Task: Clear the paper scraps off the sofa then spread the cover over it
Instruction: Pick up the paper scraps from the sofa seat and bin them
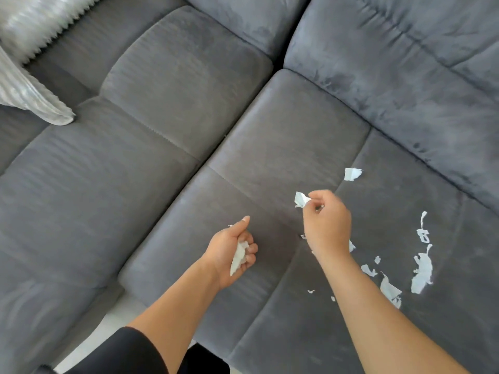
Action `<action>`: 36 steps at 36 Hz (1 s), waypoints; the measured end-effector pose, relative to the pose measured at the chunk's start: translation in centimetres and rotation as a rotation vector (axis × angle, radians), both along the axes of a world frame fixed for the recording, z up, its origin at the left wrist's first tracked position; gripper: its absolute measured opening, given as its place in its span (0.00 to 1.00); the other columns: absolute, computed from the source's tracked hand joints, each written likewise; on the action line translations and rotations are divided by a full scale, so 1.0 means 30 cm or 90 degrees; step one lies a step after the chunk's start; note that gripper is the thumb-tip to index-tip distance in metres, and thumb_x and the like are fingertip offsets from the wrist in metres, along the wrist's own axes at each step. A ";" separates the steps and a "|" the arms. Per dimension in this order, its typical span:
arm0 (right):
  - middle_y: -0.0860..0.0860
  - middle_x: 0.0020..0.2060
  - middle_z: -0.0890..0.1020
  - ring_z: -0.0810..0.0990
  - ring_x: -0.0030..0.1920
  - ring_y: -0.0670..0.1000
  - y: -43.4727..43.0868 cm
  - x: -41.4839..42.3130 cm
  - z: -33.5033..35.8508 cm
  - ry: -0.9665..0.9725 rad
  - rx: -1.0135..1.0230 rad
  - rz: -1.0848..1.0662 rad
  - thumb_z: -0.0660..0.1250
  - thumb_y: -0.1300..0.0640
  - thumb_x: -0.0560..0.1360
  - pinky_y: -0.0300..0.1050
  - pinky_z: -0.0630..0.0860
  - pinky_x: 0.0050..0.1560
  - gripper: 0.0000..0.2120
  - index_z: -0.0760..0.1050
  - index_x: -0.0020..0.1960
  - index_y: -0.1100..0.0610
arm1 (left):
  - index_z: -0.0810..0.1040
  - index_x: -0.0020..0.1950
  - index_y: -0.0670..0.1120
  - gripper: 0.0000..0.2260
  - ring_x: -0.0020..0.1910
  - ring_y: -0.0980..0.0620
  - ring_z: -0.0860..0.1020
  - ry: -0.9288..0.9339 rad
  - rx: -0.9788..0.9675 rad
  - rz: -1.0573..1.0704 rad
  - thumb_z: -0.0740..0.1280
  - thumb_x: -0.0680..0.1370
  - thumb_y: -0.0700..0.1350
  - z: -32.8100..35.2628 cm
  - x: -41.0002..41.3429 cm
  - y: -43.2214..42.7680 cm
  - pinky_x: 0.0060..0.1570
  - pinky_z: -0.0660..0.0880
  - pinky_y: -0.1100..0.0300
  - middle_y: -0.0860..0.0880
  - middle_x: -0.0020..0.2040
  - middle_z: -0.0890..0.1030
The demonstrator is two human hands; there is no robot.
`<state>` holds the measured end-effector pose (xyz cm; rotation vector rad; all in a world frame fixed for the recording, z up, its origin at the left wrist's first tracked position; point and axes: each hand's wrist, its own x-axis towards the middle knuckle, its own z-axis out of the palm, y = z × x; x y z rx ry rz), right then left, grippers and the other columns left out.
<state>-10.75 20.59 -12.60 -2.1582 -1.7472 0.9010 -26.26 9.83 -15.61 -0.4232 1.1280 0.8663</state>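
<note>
sofa [162, 157], dark grey and suede-like, viewed from above with both of the person's bare forearms reaching over its right-hand seat cushion. left hand [232, 247] was turned palm-up just above the cushion, thumb stretched forward and the other fingers curled round the gathered scraps [239, 256], a white wad lying in the palm. right hand [326, 222] hovered beyond it and to the right, knuckles up, thumb and forefinger closed on the pinched scrap [301, 198], which was held clear of the fabric.

further torn paper lay loose on the same cushion. a folded scrap [351, 174] sat beyond the right hand, near the backrest. right of the forearm, a thin strip [423, 228] lay just above the largest scrap [422, 271]. a long scrap [390, 291] lay just beside the forearm, with several small flecks around it.

ribbed fabric [32, 90], pale grey and blurred, rested on the far left seat, well apart from both hands. it was possibly the cover, though the blur left that uncertain. a black sleeve [129, 352] covered the left upper arm above a strip of pale floor [113, 327].
</note>
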 end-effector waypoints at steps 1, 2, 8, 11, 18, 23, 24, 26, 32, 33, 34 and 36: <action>0.47 0.47 0.79 0.76 0.53 0.54 0.018 0.020 -0.025 -0.056 0.008 0.018 0.65 0.58 0.76 0.45 0.68 0.48 0.08 0.80 0.54 0.53 | 0.63 0.33 0.49 0.21 0.29 0.52 0.70 0.002 0.002 0.002 0.68 0.80 0.53 0.004 0.005 0.003 0.24 0.64 0.63 0.49 0.33 0.65; 0.49 0.49 0.78 0.73 0.54 0.55 0.031 0.033 -0.045 -0.105 0.005 0.040 0.67 0.55 0.76 0.47 0.69 0.49 0.09 0.80 0.55 0.53 | 0.65 0.36 0.48 0.19 0.30 0.52 0.74 0.005 0.003 0.004 0.68 0.80 0.53 0.011 0.010 0.009 0.25 0.65 0.63 0.49 0.34 0.68; 0.51 0.49 0.78 0.69 0.54 0.58 0.063 0.043 -0.078 -0.184 -0.020 0.108 0.65 0.58 0.75 0.50 0.70 0.52 0.05 0.79 0.44 0.52 | 0.65 0.41 0.48 0.17 0.25 0.54 0.61 0.106 0.029 -0.076 0.67 0.81 0.55 0.030 0.063 0.048 0.21 0.55 0.63 0.50 0.31 0.67; 0.46 0.38 0.80 0.75 0.46 0.54 0.040 0.011 -0.019 -0.029 -0.040 0.116 0.66 0.59 0.75 0.48 0.72 0.46 0.04 0.78 0.42 0.52 | 0.76 0.50 0.44 0.15 0.26 0.53 0.57 0.142 0.055 -0.094 0.67 0.81 0.57 0.055 0.086 0.085 0.24 0.52 0.62 0.50 0.31 0.62; 0.48 0.33 0.83 0.77 0.32 0.45 -0.074 -0.001 0.102 0.172 -0.189 0.126 0.69 0.56 0.77 0.39 0.73 0.34 0.07 0.80 0.40 0.54 | 0.74 0.43 0.41 0.16 0.26 0.53 0.61 0.151 0.164 -0.178 0.65 0.83 0.53 0.068 0.127 0.160 0.26 0.56 0.60 0.48 0.32 0.66; 0.50 0.36 0.86 0.81 0.31 0.43 -0.042 0.051 0.113 0.291 -0.253 -0.058 0.73 0.59 0.75 0.33 0.72 0.32 0.03 0.82 0.42 0.57 | 0.72 0.41 0.42 0.17 0.25 0.52 0.64 0.288 0.142 -0.218 0.60 0.85 0.51 0.069 0.157 0.181 0.25 0.59 0.61 0.49 0.30 0.66; 0.50 0.35 0.86 0.81 0.31 0.43 -0.027 0.061 0.117 0.289 -0.261 -0.054 0.73 0.59 0.75 0.33 0.72 0.31 0.03 0.82 0.42 0.57 | 0.71 0.39 0.43 0.18 0.25 0.51 0.65 0.297 0.122 -0.206 0.60 0.85 0.51 0.064 0.154 0.180 0.25 0.59 0.61 0.48 0.30 0.67; 0.50 0.35 0.85 0.80 0.31 0.43 0.011 0.083 0.124 0.270 -0.254 -0.007 0.74 0.58 0.75 0.33 0.72 0.31 0.03 0.83 0.42 0.55 | 0.71 0.39 0.44 0.17 0.26 0.50 0.69 0.262 0.086 -0.152 0.59 0.85 0.50 0.055 0.131 0.178 0.24 0.61 0.61 0.47 0.31 0.72; 0.44 0.46 0.81 0.77 0.49 0.46 0.059 0.032 0.108 0.110 -0.180 0.368 0.75 0.48 0.71 0.42 0.74 0.51 0.07 0.85 0.49 0.46 | 0.81 0.59 0.42 0.20 0.51 0.45 0.84 -0.033 0.107 -0.067 0.54 0.86 0.52 0.031 0.085 0.166 0.48 0.80 0.50 0.42 0.56 0.85; 0.44 0.48 0.78 0.73 0.53 0.47 0.050 0.017 0.097 0.041 -0.170 0.455 0.74 0.43 0.70 0.43 0.72 0.53 0.12 0.84 0.51 0.45 | 0.81 0.57 0.41 0.19 0.49 0.45 0.84 -0.061 0.099 -0.045 0.56 0.85 0.51 0.032 0.091 0.166 0.47 0.81 0.50 0.42 0.53 0.85; 0.43 0.49 0.76 0.69 0.55 0.48 0.045 -0.003 0.086 -0.010 -0.165 0.523 0.73 0.38 0.69 0.43 0.69 0.54 0.15 0.83 0.50 0.44 | 0.81 0.55 0.41 0.17 0.44 0.46 0.83 -0.066 0.087 -0.028 0.58 0.85 0.50 0.030 0.093 0.165 0.42 0.81 0.53 0.42 0.48 0.84; 0.42 0.47 0.76 0.69 0.54 0.48 0.065 -0.017 0.071 -0.014 -0.143 0.577 0.67 0.30 0.69 0.44 0.70 0.54 0.20 0.82 0.43 0.46 | 0.78 0.49 0.42 0.11 0.33 0.50 0.77 -0.039 0.069 0.006 0.59 0.84 0.46 0.020 0.104 0.167 0.31 0.75 0.60 0.46 0.37 0.79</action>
